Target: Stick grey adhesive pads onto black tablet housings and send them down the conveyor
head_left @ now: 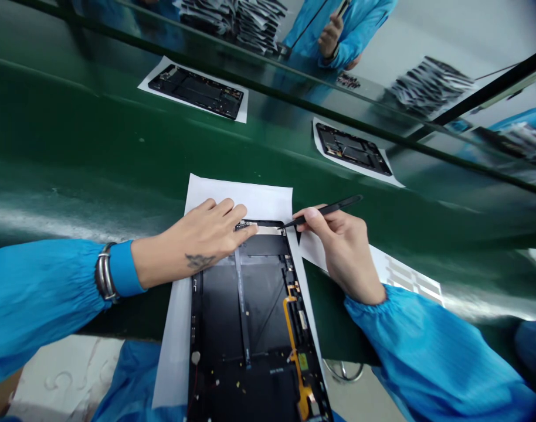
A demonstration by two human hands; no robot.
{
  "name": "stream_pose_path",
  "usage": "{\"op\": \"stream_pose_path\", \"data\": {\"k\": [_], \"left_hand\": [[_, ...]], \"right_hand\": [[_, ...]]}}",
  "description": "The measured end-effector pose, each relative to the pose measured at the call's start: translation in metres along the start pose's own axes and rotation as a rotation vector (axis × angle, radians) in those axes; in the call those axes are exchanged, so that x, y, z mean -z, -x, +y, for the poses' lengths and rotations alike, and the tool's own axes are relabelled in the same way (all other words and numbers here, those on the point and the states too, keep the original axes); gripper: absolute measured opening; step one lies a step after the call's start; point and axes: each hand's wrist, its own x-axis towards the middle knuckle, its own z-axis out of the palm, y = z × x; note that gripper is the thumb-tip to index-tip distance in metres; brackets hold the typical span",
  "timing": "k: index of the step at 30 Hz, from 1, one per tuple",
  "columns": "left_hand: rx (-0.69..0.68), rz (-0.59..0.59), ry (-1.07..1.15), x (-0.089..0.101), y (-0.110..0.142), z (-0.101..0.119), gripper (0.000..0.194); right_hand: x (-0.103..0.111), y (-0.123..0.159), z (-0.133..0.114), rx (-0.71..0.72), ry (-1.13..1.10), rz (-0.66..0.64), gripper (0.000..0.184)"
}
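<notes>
An open tablet housing (226, 316), black inside with an orange flex cable (289, 316) along its right side, lies on a white paper sheet (241, 196) in front of me. My left hand (206, 231) rests over its far left corner, fingers curled. One fingertip presses the left end of a pale strip (269, 230) lying along the far edge; what the other fingers touch is hidden. Black tweezers (338, 205) are pinched in my right hand (341, 240). Their tips touch or nearly touch the strip's right end.
A sheet with pale grey rectangular patches (409, 275) lies under my right wrist. On the green conveyor belt (96, 135) are two more housings, left (197, 91) and right (353, 149), on paper. Behind a rail (268, 82), a co-worker's hand (331, 36) holds an object near stacked parts (430, 85).
</notes>
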Motion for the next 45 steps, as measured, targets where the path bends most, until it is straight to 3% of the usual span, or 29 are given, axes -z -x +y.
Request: {"op": "stream_pose_path", "data": {"k": [8,12,18,21,23,27,32,41,45], "left_hand": [[-0.095,-0.021,0.028,-0.005,-0.001,-0.006,0.036],[-0.106,-0.043,-0.027,0.001,-0.014,-0.002,0.038],[-0.014,-0.155,0.031,0.011,-0.034,0.005,0.046],[-0.009,-0.148,0.121,0.006,-0.028,-0.003,0.047],[-0.011,-0.087,0.199,0.001,-0.019,-0.009,0.040],[-0.025,0.033,0.321,-0.007,-0.004,-0.014,0.030],[-0.024,0.000,0.317,-0.007,-0.004,-0.011,0.025],[0.001,-0.026,0.289,-0.004,-0.007,-0.011,0.020],[-0.019,-0.033,0.267,-0.003,-0.005,-0.008,0.021]], "right_hand": [[0.002,-0.016,0.010,-0.023,-0.191,0.135,0.040],[0.000,-0.023,0.014,-0.008,-0.175,0.091,0.040],[0.003,-0.024,0.015,0.145,-0.161,0.016,0.030],[0.008,-0.019,0.001,0.253,0.004,-0.001,0.025],[0.008,-0.016,-0.013,0.372,0.190,-0.067,0.019],[-0.004,-0.017,-0.034,0.598,0.447,-0.355,0.013],[-0.021,-0.029,-0.040,0.669,0.653,-0.623,0.013],[-0.029,-0.041,-0.054,0.822,0.861,-0.818,0.015],[-0.023,-0.046,-0.058,0.848,0.956,-0.895,0.016]]}}
